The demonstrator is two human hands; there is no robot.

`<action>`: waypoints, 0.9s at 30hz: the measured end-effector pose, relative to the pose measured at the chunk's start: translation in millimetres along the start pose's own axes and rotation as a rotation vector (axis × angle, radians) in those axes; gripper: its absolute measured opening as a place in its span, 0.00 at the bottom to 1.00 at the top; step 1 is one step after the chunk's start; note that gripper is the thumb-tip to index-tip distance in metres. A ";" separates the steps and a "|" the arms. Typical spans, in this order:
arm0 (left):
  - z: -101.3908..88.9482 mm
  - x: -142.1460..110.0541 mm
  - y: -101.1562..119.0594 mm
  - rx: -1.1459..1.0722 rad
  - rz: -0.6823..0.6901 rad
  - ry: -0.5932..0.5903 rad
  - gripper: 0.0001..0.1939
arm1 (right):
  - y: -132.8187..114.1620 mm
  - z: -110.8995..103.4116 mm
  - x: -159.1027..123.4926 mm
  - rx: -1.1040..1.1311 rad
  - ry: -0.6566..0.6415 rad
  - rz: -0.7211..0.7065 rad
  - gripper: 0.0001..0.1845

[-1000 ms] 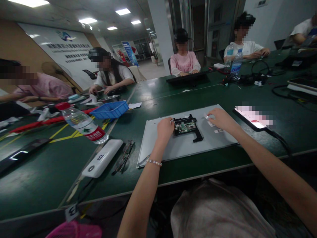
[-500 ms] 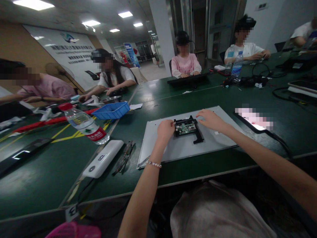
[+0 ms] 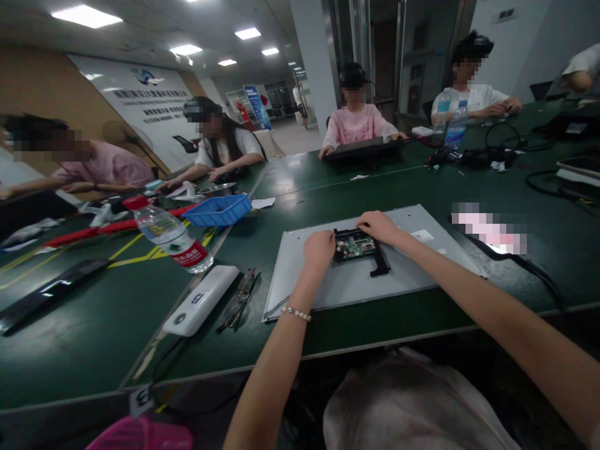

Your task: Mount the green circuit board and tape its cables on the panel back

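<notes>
- Between both hands: black-framed circuit board (image 3: 355, 245), on grey panel (image 3: 323, 292).
- Left hand (image 3: 320, 250): board's left edge, grip unclear.
- Right hand (image 3: 379, 226): far-right corner; cannot tell opening.

Desk (image 3: 290, 187): smooth green top, glossy where the ceiling light reflects.
Flat panel (image 3: 407, 275): pale grey, smooth, matt, metal-looking.
Bracket (image 3: 380, 265): black, plastic-looking, dull.
Power bank (image 3: 201, 301): white plastic with a soft sheen.
Bottle (image 3: 171, 239): clear, shiny plastic.
Tray (image 3: 219, 210): blue plastic.
Bowl (image 3: 221, 190): shiny metal.
Bracelet (image 3: 296, 314): smooth, pale, lustrous beads.
Garment (image 3: 398, 400): soft, creased cloth.
</notes>
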State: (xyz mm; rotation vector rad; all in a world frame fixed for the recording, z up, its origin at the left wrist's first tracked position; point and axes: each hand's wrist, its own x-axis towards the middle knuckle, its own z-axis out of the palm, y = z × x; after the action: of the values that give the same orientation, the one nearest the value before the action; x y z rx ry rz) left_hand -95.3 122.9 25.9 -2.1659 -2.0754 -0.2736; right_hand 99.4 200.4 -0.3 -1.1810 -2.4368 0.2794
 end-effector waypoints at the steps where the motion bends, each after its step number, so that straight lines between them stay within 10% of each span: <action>1: 0.1 0.0 0.2 0.009 0.001 0.006 0.16 | 0.6 0.9 -0.6 0.000 0.007 0.007 0.14; 10: -11.5 1.9 -7.0 0.115 -0.041 0.062 0.18 | 15.5 -15.0 -12.1 0.031 0.231 0.089 0.16; 27: -11.6 3.9 -19.7 0.121 0.040 -0.054 0.21 | 59.5 -6.1 -16.9 0.029 0.185 0.054 0.19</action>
State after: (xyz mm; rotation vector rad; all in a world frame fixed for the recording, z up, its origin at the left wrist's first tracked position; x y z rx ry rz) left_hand -115.2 125.0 37.4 -2.1638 -2.0173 -0.0839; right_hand 153.2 223.9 -20.5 -1.2048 -2.2372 0.2108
